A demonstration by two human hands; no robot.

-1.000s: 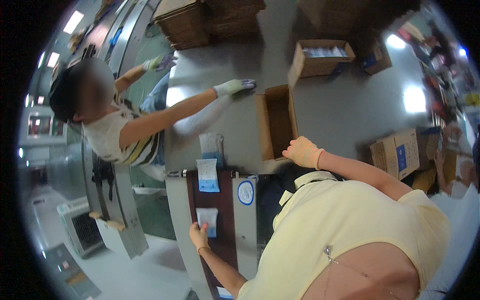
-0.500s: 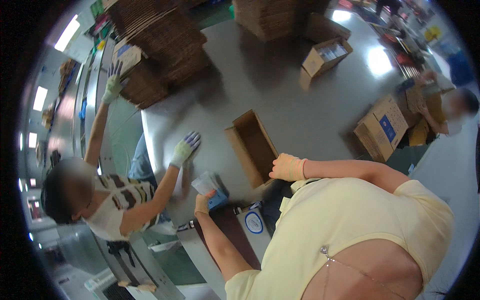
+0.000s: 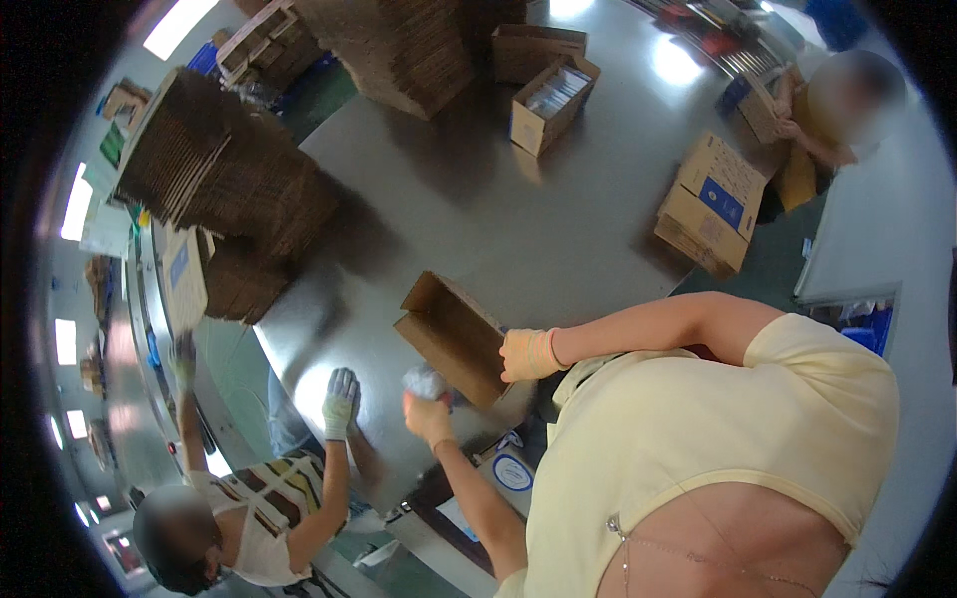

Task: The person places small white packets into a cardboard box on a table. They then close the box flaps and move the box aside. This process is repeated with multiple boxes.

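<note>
An open brown cardboard box lies on the metal table in front of me, its inside showing no contents. My right hand, in a pale orange glove, is closed on the box's near right edge. Beside the box's near left side, my left hand is closed around a clear plastic packet. Motion blurs the packet, and the hand covers its lower part. A box with a round blue mark stands below the table edge near my left forearm.
Tall stacks of flattened cartons stand at the left and back. A filled carton sits at the far side of the table. At left, a co-worker's gloved hand rests on the table; at right, another person handles cardboard near folded cartons.
My left hand has brought the packet up from the table's near edge to beside the box. My view has shifted. The left co-worker's far hand is now lower, near the carton stack.
</note>
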